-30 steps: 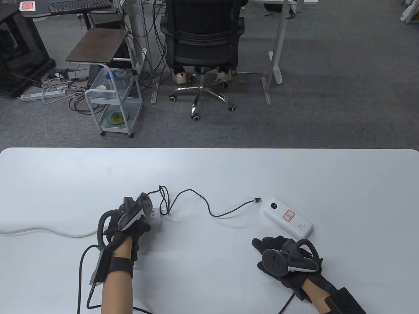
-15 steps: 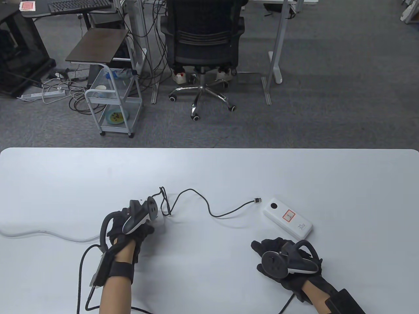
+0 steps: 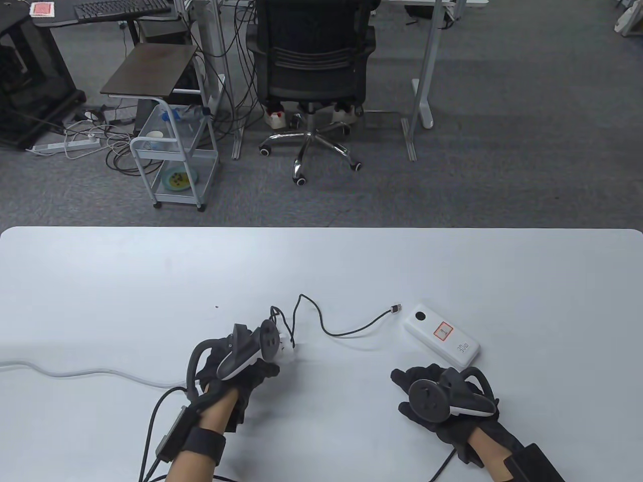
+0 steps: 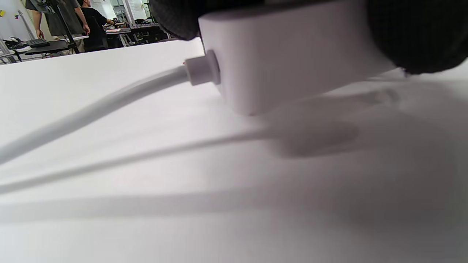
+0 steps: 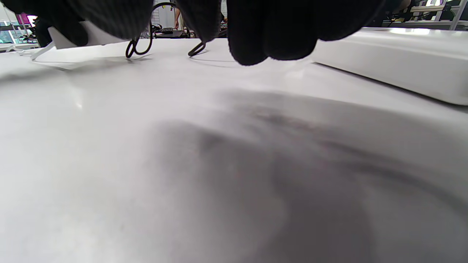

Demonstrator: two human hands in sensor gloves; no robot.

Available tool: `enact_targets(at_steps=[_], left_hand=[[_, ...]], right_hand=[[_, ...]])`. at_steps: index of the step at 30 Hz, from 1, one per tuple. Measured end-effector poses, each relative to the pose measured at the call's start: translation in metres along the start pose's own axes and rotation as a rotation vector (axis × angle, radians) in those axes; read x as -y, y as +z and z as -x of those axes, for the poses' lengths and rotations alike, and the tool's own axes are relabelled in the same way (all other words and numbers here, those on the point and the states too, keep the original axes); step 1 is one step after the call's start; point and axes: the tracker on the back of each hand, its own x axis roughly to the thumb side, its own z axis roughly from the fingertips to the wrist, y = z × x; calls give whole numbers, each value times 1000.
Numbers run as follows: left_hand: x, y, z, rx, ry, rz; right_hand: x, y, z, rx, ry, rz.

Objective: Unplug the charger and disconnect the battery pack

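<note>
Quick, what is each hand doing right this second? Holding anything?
Left hand: grips the white power block with its white cord attached.
Right hand: holds nothing, resting on the table beside the battery pack.

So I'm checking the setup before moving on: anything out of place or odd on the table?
Nothing damaged. The black cable's plug lies loose beside the battery pack, not inserted.

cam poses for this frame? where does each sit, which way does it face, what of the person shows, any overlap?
Table view: high, facing down over the table; both hands, forearms.
Left wrist view: low at the tabletop, facing the white block that the left hand grips; fingertips.
Right wrist view: low, under the right hand; fingertips.
Shared: battery pack, black cable.
</note>
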Motion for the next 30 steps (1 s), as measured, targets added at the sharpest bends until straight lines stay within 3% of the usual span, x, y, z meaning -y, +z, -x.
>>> enact_targets(at_steps=[5, 17, 22, 25, 30], left_hand=[[6, 16, -10, -10, -21, -10], [6, 60, -51, 121, 78, -56], [21, 66, -69, 155, -30, -119], [28, 63, -69, 182, -11, -63], [30, 63, -65, 185, -2, -97]], right_hand=[[0, 1, 0, -5, 7, 0], [-7, -3, -6, 9, 39, -27], [-9, -3, -7, 26, 50, -33], [-10, -4, -9, 31, 58, -37], [-13, -7, -13, 44, 87, -49]])
